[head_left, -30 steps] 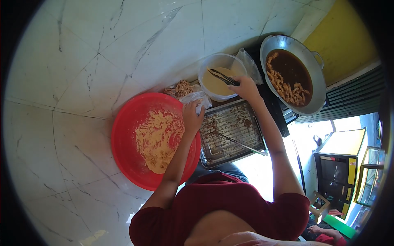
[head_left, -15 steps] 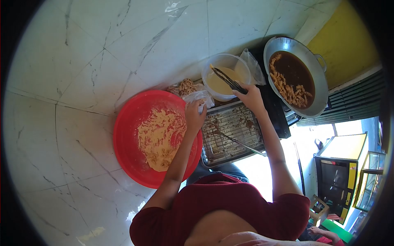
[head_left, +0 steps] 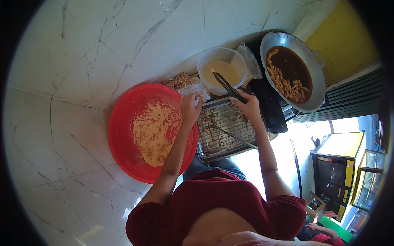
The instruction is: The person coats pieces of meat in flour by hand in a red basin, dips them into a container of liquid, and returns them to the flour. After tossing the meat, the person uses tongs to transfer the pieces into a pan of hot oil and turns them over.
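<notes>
My right hand (head_left: 248, 107) is closed around black tongs (head_left: 224, 83), whose tips are over a clear tub of pale batter (head_left: 222, 72) with a small light piece at them. My left hand (head_left: 191, 107) is bent at a clear plastic bag (head_left: 197, 91), beside the rim of a red basin (head_left: 121, 135); what its fingers hold is too small to make out. Floury pieces (head_left: 156, 133) lie in the basin. Behind the bag is a heap of brownish strips (head_left: 181, 80). Between my forearms sits a metal tray with a rack (head_left: 217, 127).
A wide pan (head_left: 319, 88) of dark oil with fried pieces (head_left: 287, 84) stands on a black stove (head_left: 269, 106) at the right. A long thin utensil (head_left: 236, 138) lies across the tray. A yellow-edged cabinet (head_left: 334, 172) and another person's arm (head_left: 322, 229) are at the lower right.
The view has shifted slightly, so things sit a little further left and up. My right hand and the tongs have drawn back a little from the tub. The pan looks the same.
</notes>
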The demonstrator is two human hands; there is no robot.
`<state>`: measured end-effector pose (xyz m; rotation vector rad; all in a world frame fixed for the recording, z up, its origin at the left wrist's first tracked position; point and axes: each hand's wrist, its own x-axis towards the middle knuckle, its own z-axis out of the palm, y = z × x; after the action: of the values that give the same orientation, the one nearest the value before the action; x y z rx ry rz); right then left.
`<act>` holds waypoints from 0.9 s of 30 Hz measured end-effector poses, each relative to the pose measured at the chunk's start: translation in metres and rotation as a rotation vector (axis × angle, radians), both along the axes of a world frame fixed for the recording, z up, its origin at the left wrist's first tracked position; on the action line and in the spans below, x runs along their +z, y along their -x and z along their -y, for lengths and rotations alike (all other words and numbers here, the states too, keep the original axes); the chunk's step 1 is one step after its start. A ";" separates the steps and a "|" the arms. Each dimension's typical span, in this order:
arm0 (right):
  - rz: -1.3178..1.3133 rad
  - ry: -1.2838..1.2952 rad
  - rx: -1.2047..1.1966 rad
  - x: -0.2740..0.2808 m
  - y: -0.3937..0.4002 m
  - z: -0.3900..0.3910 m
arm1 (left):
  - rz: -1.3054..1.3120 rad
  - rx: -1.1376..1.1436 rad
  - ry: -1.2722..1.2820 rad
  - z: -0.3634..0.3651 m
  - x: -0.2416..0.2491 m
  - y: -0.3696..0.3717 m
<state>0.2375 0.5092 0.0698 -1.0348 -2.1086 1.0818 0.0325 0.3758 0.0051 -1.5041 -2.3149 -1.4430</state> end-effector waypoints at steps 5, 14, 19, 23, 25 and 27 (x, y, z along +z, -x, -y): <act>0.040 0.135 0.008 0.010 -0.001 0.002 | 0.624 0.020 -0.287 0.030 -0.005 -0.006; 0.195 0.308 0.468 0.081 0.045 0.068 | 0.744 0.409 -0.347 0.241 0.011 0.000; 0.410 -0.058 1.135 0.058 0.096 0.121 | 0.616 0.596 -0.353 0.327 0.012 -0.009; 0.748 -0.256 1.188 0.055 0.119 0.166 | 0.580 0.666 -0.371 0.344 -0.001 -0.026; 0.804 -0.302 1.199 0.054 0.124 0.177 | 0.437 0.673 -0.167 0.345 0.002 -0.031; 0.806 -0.319 1.190 0.049 0.124 0.180 | 0.326 0.693 -0.034 0.345 0.002 -0.034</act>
<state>0.1133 0.3288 0.1184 0.1224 -3.5678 0.7190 0.0663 0.0308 0.0072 -0.3712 -2.5655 -1.5571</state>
